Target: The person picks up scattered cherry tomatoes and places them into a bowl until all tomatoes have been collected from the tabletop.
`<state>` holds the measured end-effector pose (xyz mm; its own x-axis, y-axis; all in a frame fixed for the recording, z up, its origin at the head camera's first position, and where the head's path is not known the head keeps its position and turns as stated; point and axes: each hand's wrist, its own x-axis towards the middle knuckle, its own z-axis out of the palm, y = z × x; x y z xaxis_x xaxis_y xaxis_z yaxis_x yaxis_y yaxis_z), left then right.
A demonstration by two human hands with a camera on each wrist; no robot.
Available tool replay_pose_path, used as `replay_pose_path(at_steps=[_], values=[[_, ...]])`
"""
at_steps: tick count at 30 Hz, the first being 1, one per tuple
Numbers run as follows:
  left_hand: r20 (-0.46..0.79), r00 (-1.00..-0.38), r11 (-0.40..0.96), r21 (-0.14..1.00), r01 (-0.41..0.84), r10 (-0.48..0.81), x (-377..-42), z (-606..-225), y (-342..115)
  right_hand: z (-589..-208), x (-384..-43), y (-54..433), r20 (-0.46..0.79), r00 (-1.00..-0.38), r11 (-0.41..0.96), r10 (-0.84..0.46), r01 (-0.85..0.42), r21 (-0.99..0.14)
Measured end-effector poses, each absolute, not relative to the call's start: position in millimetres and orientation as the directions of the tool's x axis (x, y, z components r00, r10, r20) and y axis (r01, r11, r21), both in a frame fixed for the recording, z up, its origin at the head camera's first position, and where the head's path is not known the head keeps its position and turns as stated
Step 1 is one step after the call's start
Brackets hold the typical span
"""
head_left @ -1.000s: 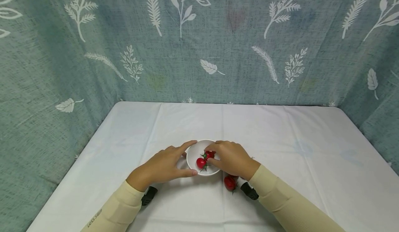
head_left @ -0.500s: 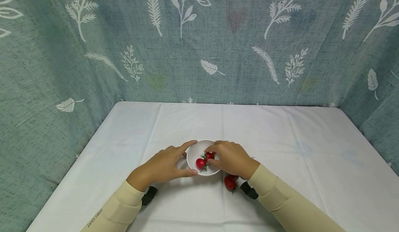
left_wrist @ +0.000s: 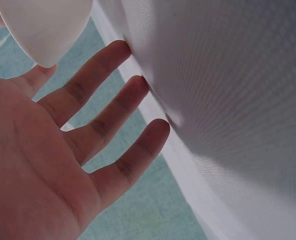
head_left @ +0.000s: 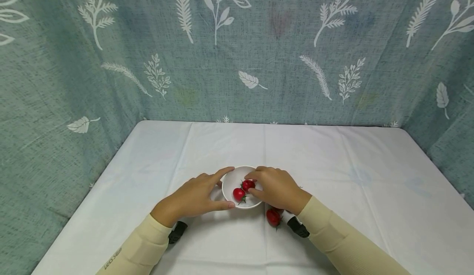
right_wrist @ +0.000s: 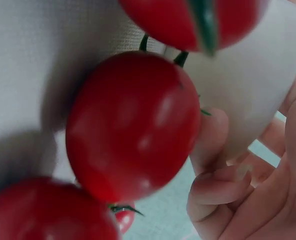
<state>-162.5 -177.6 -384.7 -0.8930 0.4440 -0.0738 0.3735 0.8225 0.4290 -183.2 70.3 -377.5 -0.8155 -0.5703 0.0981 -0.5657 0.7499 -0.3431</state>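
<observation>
On my head feed, the left hand holds a small, round, glossy white bowl directly in front of its palm, thumb at the near rim and index finger at the far rim. My left wrist view shows its other three fingers stretched out and spread, the tips at the white cloth-covered table.

The right hand reaches over the bowl's opposite rim, with its index finger and thumb inside, one on either side of a shiny red cherry tomato with a green stalk. I cannot tell whether those two tips pinch it or sit loose about it; my right wrist camera does not show them on it clearly.

A second small, round red tomato with green sepals lies in the bowl just beside the first, between the two thumbs. Outside the bowl, a plump red tomato lies on the table on the near side of the right wrist, with a sliver of more red partly hidden under that wrist. Up close in my right wrist view, at least three smooth red tomatoes crowd the foreground before that hand.

Well beyond both hands hangs a blue-green fabric curtain printed with white leaves. Cream-coloured sleeves cover both forearms.
</observation>
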Motion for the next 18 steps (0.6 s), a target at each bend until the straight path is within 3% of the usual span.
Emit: replay_pose_path(at_steps=[18], values=[[-0.066,-0.893,0.822,0.425,0.379,0.446,-163.4,-384.6,-176.1,-371.9,-170.1,98.8,0.313,-0.806,0.741,-0.502,-0.588,-0.326]])
